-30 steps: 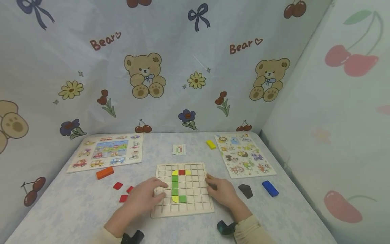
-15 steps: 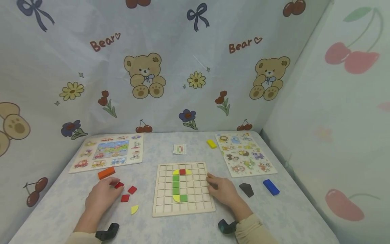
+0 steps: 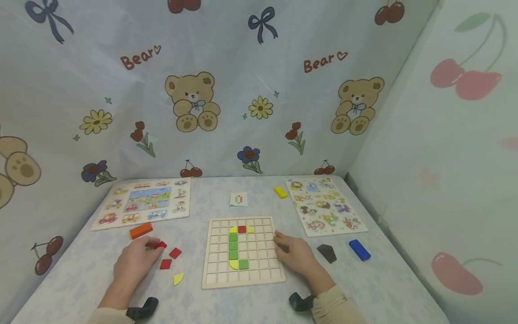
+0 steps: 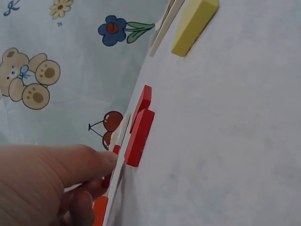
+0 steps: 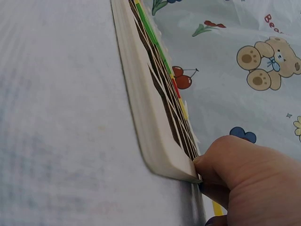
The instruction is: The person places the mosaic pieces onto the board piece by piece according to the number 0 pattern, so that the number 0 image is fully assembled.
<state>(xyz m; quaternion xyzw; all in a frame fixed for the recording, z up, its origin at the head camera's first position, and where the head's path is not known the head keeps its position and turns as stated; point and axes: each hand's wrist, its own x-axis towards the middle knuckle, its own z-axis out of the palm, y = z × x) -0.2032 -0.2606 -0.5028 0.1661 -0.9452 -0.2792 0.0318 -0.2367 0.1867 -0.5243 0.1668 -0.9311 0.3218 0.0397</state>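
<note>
Head view, coloured tiles (image 3: 233,246) in gridded board (image 3: 262,254), right hand (image 3: 297,254) touching edge

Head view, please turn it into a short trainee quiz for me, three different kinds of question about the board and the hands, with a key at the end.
1. Multiple choice: what is the person's right hand touching?
A) the blue rectangular block
B) the pale wooden grid board
C) the dark five-sided piece

2. True or false: on the board, a red square tile sits between two yellow curved-edge tiles.

3. Count: how many green square tiles are on the board?

Key: 1. B, at its right edge. 2. True. 3. Four.
</note>
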